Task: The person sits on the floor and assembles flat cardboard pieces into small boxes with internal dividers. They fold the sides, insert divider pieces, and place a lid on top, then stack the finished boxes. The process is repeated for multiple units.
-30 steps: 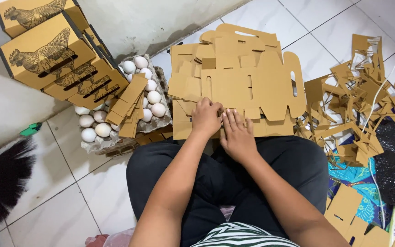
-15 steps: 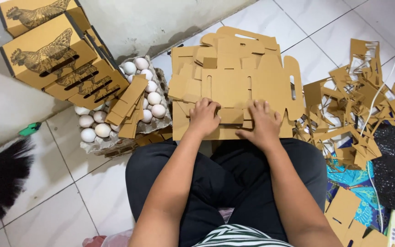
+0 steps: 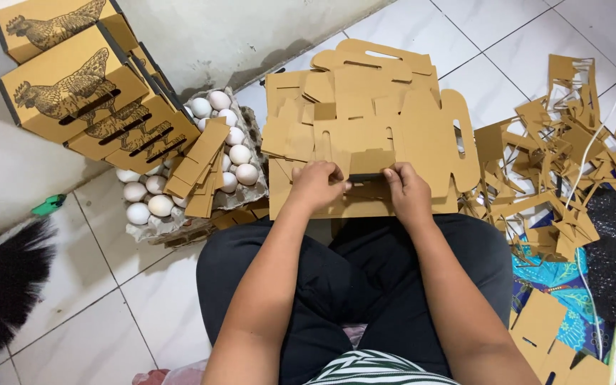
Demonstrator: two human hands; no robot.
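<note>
Left hand (image 3: 316,184) and right hand (image 3: 406,191) — both closed in a pinch on a raised flap (image 3: 371,162) of the flat die-cut cardboard blank (image 3: 365,121), which tops a stack of like blanks on the tiled floor (image 3: 137,314) just beyond the person's knees. Left of the stack: tray of white eggs (image 3: 228,142), partly covered by folded cardboard strips (image 3: 201,165); far left, assembled boxes printed with a hen (image 3: 73,89). Right — loose heap of cardboard offcuts (image 3: 565,150).
</note>
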